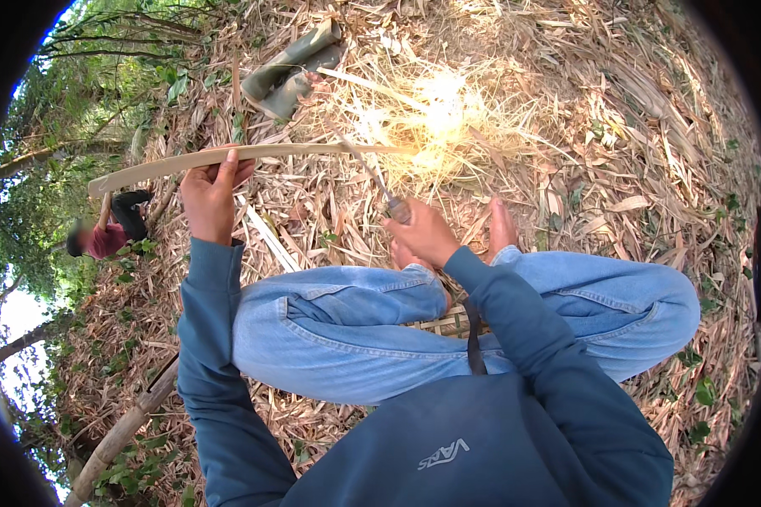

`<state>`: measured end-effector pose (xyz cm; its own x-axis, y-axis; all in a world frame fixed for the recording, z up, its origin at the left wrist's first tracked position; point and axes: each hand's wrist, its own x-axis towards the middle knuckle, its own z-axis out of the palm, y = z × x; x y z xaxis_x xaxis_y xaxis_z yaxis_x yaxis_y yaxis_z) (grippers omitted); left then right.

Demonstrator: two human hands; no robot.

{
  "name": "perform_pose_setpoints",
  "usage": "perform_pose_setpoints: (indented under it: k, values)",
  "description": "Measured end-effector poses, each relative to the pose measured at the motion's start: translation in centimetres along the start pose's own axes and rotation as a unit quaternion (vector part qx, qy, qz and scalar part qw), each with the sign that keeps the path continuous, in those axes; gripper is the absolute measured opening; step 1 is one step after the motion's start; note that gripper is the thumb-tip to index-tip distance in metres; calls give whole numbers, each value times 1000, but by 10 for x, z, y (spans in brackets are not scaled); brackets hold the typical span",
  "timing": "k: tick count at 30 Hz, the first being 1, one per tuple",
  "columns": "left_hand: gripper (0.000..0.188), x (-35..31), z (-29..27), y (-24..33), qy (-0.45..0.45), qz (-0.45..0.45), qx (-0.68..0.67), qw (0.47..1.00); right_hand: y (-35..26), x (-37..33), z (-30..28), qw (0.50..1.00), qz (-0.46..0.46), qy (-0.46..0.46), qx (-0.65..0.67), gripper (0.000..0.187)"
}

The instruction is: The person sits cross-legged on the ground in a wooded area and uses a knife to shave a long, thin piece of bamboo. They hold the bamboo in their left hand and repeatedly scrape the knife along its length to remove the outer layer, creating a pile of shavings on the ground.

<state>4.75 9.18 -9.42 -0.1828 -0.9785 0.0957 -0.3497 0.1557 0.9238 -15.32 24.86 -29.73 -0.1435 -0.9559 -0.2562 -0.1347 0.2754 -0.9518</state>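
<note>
A long, pale bamboo strip (296, 150) stretches from the left across to the shavings in front of me. My left hand (211, 190) is closed around it, thumb on top, left of its middle. In my right hand (427, 232) is a knife (374, 176), gripped by its dark handle above my bare feet. The narrow blade points away and to the left, crossing the strip toward its right part. Whether the edge bites into the bamboo cannot be made out.
Beyond the strip lies a heap of thin yellowish shavings (482, 127), partly in glaring sun. Green rubber boots (292, 72) lie at its far left. Split strips (266, 232) rest near my left knee. Another person (110, 237) sits at far left; a pole (127, 431) lies lower left.
</note>
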Motion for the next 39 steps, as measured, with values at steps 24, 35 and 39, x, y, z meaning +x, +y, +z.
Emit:
perform_pose_setpoints:
  k: [24,35,39]
  values:
    - [18,-2,1,1,-16,11,-24,1000,48,7,-19,984,100,-14,-147,29]
    - [19,-7,-13,26,73,74,19,994,92,15,-25,957,219,8,-187,31]
    - [19,-6,-12,20,45,48,-8,998,74,19,-30,960,267,-43,64,23]
